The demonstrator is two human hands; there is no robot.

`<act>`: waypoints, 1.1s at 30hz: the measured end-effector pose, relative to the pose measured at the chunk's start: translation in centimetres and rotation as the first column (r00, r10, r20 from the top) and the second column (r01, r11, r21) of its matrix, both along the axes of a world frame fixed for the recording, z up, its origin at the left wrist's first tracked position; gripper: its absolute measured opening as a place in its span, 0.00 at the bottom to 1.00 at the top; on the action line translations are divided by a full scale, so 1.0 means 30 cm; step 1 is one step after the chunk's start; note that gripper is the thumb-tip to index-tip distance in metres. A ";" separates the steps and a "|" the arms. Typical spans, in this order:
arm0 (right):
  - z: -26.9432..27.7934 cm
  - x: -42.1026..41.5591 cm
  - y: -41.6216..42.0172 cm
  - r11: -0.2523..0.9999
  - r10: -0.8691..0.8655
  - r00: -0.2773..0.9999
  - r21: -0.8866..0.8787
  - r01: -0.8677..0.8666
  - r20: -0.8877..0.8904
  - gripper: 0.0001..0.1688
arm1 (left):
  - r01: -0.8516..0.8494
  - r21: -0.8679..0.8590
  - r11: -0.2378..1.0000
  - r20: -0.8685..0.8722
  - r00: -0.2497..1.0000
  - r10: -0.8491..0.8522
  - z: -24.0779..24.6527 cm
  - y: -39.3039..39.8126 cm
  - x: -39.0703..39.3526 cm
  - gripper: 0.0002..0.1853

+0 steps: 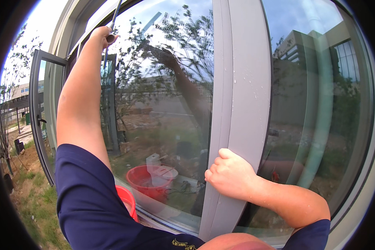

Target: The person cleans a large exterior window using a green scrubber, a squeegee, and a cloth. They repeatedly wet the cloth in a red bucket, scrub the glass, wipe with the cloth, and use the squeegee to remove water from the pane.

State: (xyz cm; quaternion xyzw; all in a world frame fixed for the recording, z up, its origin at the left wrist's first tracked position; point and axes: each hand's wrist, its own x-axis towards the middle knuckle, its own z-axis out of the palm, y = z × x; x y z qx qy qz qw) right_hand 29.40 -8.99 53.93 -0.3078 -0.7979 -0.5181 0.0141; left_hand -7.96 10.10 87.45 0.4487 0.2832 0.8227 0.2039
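Observation:
My left hand (103,36), arm stretched up, grips the handle of a window squeegee (116,14) near the upper left of a large glass pane (162,125). The hollow end of the handle points back at me, and the long narrow blade runs steeply, close to the pane's left side. The glass mirrors my raised arm and the squeegee. My right hand (232,175) is curled into a fist against the grey window mullion (243,93), its knuckles towards the left pane. No object shows in it. Water drops dot the mullion.
A red bucket (126,200) stands low by the sill, partly hidden behind my left sleeve. At the left, a dark-framed casement (34,109) stands swung outwards. A second glass pane (300,125) lies right of the mullion. Grass and bare soil (40,200) spread at lower left.

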 end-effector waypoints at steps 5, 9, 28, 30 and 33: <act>0.005 0.000 -0.006 0.999 -0.020 1.000 -0.047 0.020 0.003 0.05 | 0.012 0.021 1.000 0.085 0.996 -0.014 0.015 0.071 0.032 0.13; 0.006 -0.003 -0.010 0.998 -0.036 0.999 -0.054 0.037 0.012 0.04 | 0.058 0.093 0.994 0.056 0.996 -0.064 0.039 0.119 0.018 0.12; 0.021 -0.011 -0.019 0.992 -0.076 0.991 -0.088 0.087 0.114 0.06 | 0.170 -0.030 0.985 -0.154 0.973 -0.173 0.097 0.040 0.253 0.12; 0.022 -0.010 -0.013 0.990 -0.093 0.989 -0.100 0.104 0.117 0.05 | 0.177 -0.003 0.984 -0.184 0.967 -0.174 0.109 0.004 0.321 0.12; 0.020 -0.010 -0.013 0.988 -0.089 0.990 -0.115 0.101 0.110 0.05 | 0.136 0.070 0.988 -0.324 0.940 -0.106 0.140 -0.060 0.408 0.12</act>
